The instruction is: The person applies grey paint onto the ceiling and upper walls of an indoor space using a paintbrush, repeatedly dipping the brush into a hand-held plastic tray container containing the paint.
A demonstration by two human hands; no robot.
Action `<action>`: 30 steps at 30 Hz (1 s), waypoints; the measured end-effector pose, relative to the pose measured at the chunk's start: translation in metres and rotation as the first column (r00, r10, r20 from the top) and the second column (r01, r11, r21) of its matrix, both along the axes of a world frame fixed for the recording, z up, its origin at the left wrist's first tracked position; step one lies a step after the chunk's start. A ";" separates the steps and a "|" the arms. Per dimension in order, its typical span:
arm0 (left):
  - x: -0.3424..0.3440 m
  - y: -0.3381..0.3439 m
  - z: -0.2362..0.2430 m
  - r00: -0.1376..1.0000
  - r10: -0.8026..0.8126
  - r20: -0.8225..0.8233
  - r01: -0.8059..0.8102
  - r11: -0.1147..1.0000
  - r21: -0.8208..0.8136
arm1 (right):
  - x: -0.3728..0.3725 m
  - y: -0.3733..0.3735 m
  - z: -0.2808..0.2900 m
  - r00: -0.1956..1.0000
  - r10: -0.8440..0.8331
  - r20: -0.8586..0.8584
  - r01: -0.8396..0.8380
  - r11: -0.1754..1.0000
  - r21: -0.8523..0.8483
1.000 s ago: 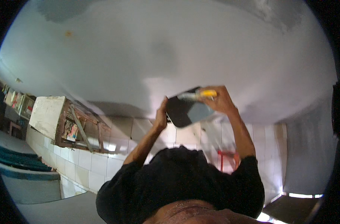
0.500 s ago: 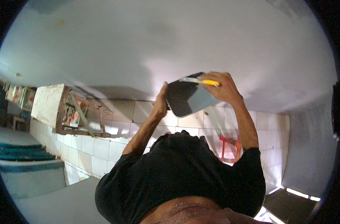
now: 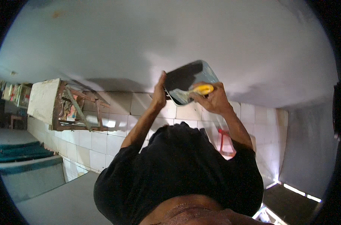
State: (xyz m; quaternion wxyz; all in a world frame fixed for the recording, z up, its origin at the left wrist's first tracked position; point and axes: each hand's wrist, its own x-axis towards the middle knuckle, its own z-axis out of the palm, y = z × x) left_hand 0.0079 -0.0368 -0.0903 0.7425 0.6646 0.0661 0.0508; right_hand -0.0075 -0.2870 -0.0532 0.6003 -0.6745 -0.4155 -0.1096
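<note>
Farthest to the left of the hands, some teal material (image 3: 18,152) is seen, and nearer to them a battered wooden stand (image 3: 98,116) with a pale panel is set on the tiled floor (image 3: 98,141).

The left hand (image 3: 160,93) is closed on the left edge of a shallow, round-cornered tray (image 3: 182,77), with the thumb laid along the near side of the rim. The tray is held between the two hands, its inner face turned toward the wearer; part of that face is dark and part pale grey, and whether the grey is a coating or light cannot be told. Over the tray's near edge, just left of the right hand, the flat pale end of a yellow-handled tool (image 3: 205,89) is held; whether blade or bristles, cannot be made out. The handle is gripped in the right hand (image 3: 217,99), and the hands are kept apart by the tray's width.

For good work here, the tray is best braced firmly by the left hand, the tool's end kept low against the inner face, and strokes drawn evenly, with pressure eased near the rim.

Below the right hand, a red frame (image 3: 221,140) is partly hidden by the forearm; beyond both hands, a grey wall (image 3: 103,48) is seen.
</note>
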 end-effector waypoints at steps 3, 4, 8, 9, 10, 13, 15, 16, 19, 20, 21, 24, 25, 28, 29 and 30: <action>-0.001 0.010 0.033 0.993 0.020 0.113 -0.022 1.000 0.012 | 0.025 0.007 0.023 0.997 0.040 0.069 -0.046 0.996 0.075; -0.003 0.017 0.037 0.994 0.019 0.109 -0.020 1.000 0.010 | 0.030 0.007 0.030 0.998 0.004 0.057 -0.005 1.000 0.010; -0.018 0.022 0.051 0.987 0.044 0.155 -0.035 0.997 -0.063 | 0.059 0.014 0.047 0.952 -0.125 0.279 0.130 0.992 0.002; -0.021 0.022 0.055 0.985 0.029 0.172 -0.022 0.999 -0.046 | 0.066 0.016 0.050 0.952 -0.126 0.279 0.131 0.991 0.002; -0.023 0.022 0.056 0.982 0.013 0.189 -0.007 1.000 -0.029 | 0.073 0.018 0.054 0.932 -0.133 0.336 0.141 0.990 0.000; -0.028 0.024 0.056 0.982 0.070 0.178 -0.083 0.994 0.066 | 0.077 0.019 0.057 0.935 -0.106 0.340 0.138 0.988 -0.072; -0.028 0.027 0.056 0.983 0.057 0.173 -0.070 0.995 0.070 | 0.077 0.023 0.055 0.914 -0.119 0.388 0.130 0.992 -0.002; -0.027 0.029 0.055 0.985 0.042 0.168 -0.055 0.996 0.073 | 0.074 0.023 0.055 0.914 -0.119 0.389 0.129 0.992 -0.001; -0.024 0.034 0.048 0.983 0.050 0.176 -0.060 0.997 0.052 | 0.056 0.026 0.052 0.912 -0.160 0.379 0.186 0.982 -0.033; -0.024 0.033 0.047 0.983 0.049 0.176 -0.059 0.997 0.052 | 0.052 0.027 0.048 0.884 -0.219 0.414 0.248 0.969 -0.018; -0.025 0.032 0.047 0.987 0.049 0.150 -0.056 0.997 0.044 | 0.048 0.027 0.043 0.851 -0.276 0.448 0.309 0.951 -0.001; -0.026 0.027 0.046 0.989 0.066 0.129 -0.071 0.997 0.030 | 0.033 0.030 0.030 0.863 -0.306 0.403 0.306 0.950 0.066; -0.028 0.026 0.046 0.987 0.085 0.134 -0.089 0.996 0.025 | 0.028 0.032 0.027 0.885 -0.280 0.372 0.264 0.960 0.093; -0.035 0.030 0.046 0.990 0.133 0.048 -0.136 0.989 0.065 | 0.010 0.038 0.021 0.928 -0.193 0.320 0.176 0.981 0.079; -0.041 0.032 0.042 0.990 0.132 0.049 -0.135 0.989 0.066 | 0.004 0.041 0.019 0.953 -0.125 0.276 0.110 0.992 0.069; -0.047 0.037 0.032 0.983 0.160 0.088 -0.164 0.985 0.047 | 0.002 0.047 0.010 0.988 0.013 0.155 -0.022 0.998 0.056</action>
